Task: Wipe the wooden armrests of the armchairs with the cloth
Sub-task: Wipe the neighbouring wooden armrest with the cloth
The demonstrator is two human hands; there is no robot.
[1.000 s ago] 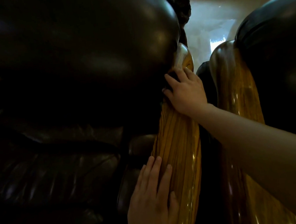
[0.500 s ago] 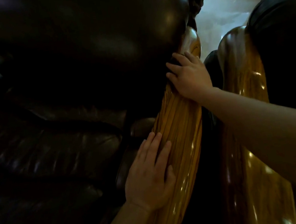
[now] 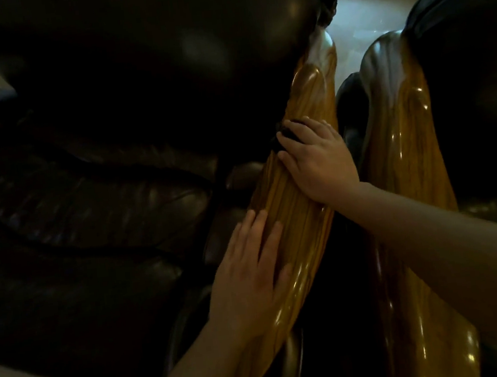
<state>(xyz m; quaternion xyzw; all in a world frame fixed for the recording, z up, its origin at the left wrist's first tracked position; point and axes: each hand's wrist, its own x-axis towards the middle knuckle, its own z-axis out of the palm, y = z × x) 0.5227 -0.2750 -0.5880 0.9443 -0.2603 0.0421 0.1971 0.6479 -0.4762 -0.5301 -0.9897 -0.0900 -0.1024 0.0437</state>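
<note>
Two glossy wooden armrests run side by side: the left chair's armrest (image 3: 308, 102) and the right chair's armrest (image 3: 400, 129). My right hand (image 3: 318, 159) presses a dark cloth (image 3: 287, 132) against the middle of the left chair's armrest; only a dark bunch shows past the fingers. My left hand (image 3: 249, 271) lies flat on the same armrest lower down, fingers spread, holding nothing.
The dark leather seat cushion (image 3: 91, 223) and the bulging backrest (image 3: 164, 43) of the left armchair fill the left half. The right armchair's dark leather back (image 3: 472, 57) rises at the right. A pale floor (image 3: 370, 19) shows beyond, and a narrow dark gap separates the armrests.
My right hand with the cloth has slid down the armrest from its top end to its middle. The left hand stays flat lower down; the view shifted.
</note>
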